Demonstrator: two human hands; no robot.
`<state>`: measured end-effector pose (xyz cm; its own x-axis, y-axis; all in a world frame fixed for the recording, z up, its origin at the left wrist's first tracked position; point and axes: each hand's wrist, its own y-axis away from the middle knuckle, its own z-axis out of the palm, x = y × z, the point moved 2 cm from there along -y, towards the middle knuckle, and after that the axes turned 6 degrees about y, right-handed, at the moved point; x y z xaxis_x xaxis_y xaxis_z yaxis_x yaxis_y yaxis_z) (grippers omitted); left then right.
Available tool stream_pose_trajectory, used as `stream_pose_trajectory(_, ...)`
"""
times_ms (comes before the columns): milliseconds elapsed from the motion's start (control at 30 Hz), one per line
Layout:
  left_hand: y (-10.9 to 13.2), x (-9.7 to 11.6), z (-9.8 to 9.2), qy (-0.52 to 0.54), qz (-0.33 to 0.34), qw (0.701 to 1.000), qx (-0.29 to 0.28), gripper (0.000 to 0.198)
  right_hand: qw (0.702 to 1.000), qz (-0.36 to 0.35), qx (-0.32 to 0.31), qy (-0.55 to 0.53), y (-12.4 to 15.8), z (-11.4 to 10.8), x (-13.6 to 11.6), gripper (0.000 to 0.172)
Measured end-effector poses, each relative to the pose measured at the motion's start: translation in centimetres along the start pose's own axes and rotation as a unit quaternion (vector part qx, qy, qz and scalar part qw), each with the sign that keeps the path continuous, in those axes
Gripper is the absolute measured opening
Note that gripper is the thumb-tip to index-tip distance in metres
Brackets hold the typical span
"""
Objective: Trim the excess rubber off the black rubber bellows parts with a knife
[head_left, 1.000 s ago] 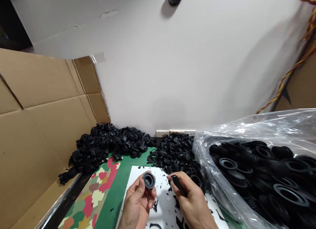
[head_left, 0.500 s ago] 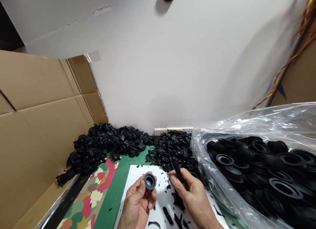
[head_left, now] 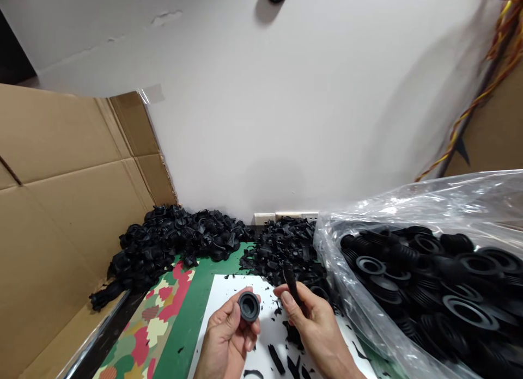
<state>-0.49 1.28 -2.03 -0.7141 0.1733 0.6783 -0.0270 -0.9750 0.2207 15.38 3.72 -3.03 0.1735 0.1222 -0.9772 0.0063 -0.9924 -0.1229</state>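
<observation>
My left hand [head_left: 226, 335] grips a round black rubber bellows [head_left: 248, 307] between thumb and fingers, its hollow end facing up toward me. To the right, my right hand [head_left: 321, 327] is closed round a slim dark tool [head_left: 291, 283] that points up and away; its kind cannot be made out. The two hands are apart, and the tool does not touch the bellows. Beneath them lies a white sheet [head_left: 223, 289] strewn with black rubber scraps [head_left: 275, 359].
A clear plastic bag [head_left: 347, 297] on the right holds many ribbed black bellows [head_left: 469, 312]. Black rubber pieces are heaped at back left [head_left: 204, 232], with trimmings [head_left: 281, 245] behind the sheet. Cardboard [head_left: 81, 205] stands on the left; a wall [head_left: 265, 107] rises behind the green table surface [head_left: 183, 319].
The bellows in my left hand has tilted slightly, so its inside shows darker. My right hand has shifted a little to the left with the tool. The whole view has drifted slightly.
</observation>
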Motion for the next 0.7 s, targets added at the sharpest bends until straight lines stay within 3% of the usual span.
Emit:
stream_pose_trajectory(300, -0.2, -0.1, -0.2, -0.014, 0.002, 1.000, -0.013, 0.029, 1.000, 0.004, -0.007, -0.008, 0.0, 0.2, 0.4, 0.045)
stream_pose_trajectory(700, 0.1, -0.3, 0.2, -0.054, -0.008, 0.998, 0.018, 0.035, 1.000, 0.003, -0.022, -0.021, 0.1, 0.2, -1.5, 0.031)
